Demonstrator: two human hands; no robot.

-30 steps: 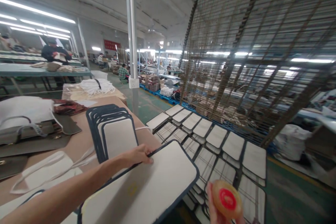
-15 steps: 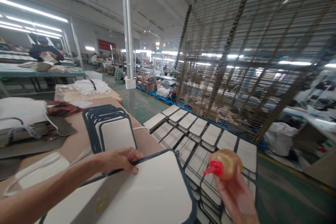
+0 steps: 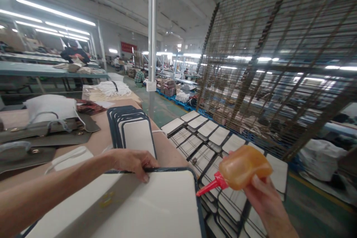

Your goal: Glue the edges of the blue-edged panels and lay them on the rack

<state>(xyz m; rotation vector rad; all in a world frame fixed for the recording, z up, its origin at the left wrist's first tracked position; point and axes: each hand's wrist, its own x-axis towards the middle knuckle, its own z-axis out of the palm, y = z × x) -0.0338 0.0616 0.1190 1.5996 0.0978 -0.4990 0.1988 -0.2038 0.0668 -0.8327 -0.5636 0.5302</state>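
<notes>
White panel with dark edging (image 3: 156,208) lying flat on the brown worktable (image 3: 97,141), its far rim pinched by the left hand (image 3: 134,161). Right hand (image 3: 263,197) grips an amber squeeze bottle (image 3: 244,167), red nozzle (image 3: 209,187) aimed at the panel's corner. Beyond: stacked panels (image 3: 134,134), wire drying rack (image 3: 220,145).

White panel (image 3: 145,208) edged in dark navy, amber translucent squeeze bottle (image 3: 244,167) with red nozzle (image 3: 209,187) (tip pointed), tan worktable (image 3: 97,143), green floor (image 3: 164,109)

One head-worn camera looks forward and slightly down — close above the worktable (image 3: 95,145). Beyond stretches the factory hall — a single view.
</notes>
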